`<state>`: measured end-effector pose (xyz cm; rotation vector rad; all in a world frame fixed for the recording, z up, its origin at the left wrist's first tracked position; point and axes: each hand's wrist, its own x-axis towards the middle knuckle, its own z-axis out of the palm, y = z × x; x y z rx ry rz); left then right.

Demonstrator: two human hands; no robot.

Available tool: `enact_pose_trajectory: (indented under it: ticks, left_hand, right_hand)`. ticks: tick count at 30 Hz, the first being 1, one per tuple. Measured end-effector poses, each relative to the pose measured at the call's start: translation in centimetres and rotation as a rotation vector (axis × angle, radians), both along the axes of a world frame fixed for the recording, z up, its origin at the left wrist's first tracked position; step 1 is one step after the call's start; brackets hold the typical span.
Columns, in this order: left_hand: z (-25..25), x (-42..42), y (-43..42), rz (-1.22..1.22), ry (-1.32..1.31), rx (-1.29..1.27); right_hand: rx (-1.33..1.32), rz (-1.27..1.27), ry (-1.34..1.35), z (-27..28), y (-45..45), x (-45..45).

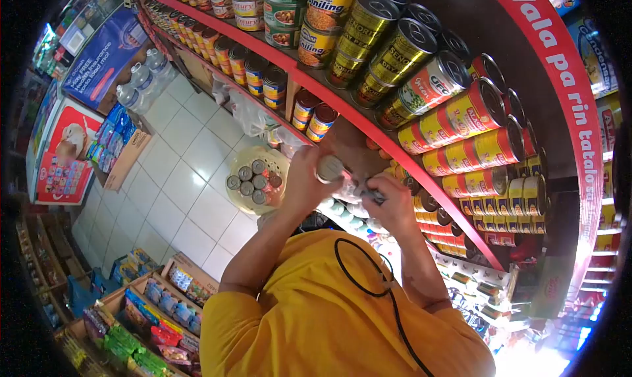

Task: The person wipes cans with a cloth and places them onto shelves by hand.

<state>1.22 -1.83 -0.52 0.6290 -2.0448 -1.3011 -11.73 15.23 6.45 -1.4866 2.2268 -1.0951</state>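
Observation:
My left hand (308,178) is closed around a can (330,169), its pale metal end turned up towards me. Close by on the right, my right hand (390,199) has its fingers curled on a small dark object (376,196) whose kind I cannot make out. Between the two hands is a blurred whitish-pink patch (349,188), too unclear to name. Below and left of my left hand, a pale yellow tub (245,202) on the floor holds several cans (246,173) standing upright.
A red-edged shelf (368,117) of stacked cans, including yellow-and-red ones (454,117), runs across in front of me. Water bottles (141,79) and a carton of blue packs (128,154) stand on the tiled floor (172,173). Snack boxes (155,304) line the lower left.

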Motion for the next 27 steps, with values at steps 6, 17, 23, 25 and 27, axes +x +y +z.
enact_pose_trajectory:
  ticks: [6,17,23,25,27]
  left_hand:
    - [-4.6,0.4,-0.3,-0.220,0.395,1.464]
    - [-4.7,0.6,0.3,-0.299,0.456,1.429]
    - [-7.0,0.8,-6.8,-0.017,-0.172,0.448]
    - [-10.3,0.8,-9.5,0.053,-0.332,-0.151]
    - [-15.3,0.8,-10.9,0.036,-0.439,-0.418]
  right_hand:
    - [-0.058,-0.284,-0.231,-2.2,-1.9,-0.4]
    - [-0.114,-0.070,-0.057,-4.9,-4.2,0.7]
    - [0.341,-0.132,-0.484,-6.9,-0.4,-0.2]
    - [0.380,-0.225,-0.575,-7.5,1.7,-0.1]
    - [0.418,-0.278,-0.598,-8.0,3.6,0.1]
